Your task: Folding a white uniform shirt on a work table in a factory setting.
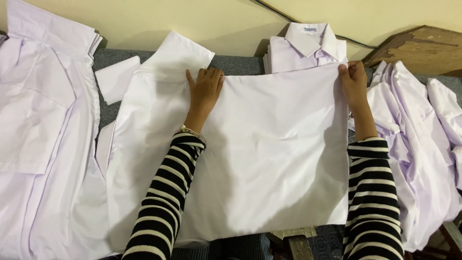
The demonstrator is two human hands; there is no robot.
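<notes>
White shirt flat on table, partly folded (back up).

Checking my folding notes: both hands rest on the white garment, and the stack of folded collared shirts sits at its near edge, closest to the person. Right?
Not quite. In the head view the left hand and right hand do rest on the white garment, but the folded collared shirts sit at its far edge, against the wall.

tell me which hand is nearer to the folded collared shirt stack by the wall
Right. The right hand grips the white cloth's top corner just below and right of the folded shirt stack. The left hand lies flat on the cloth, farther left of it.
</notes>
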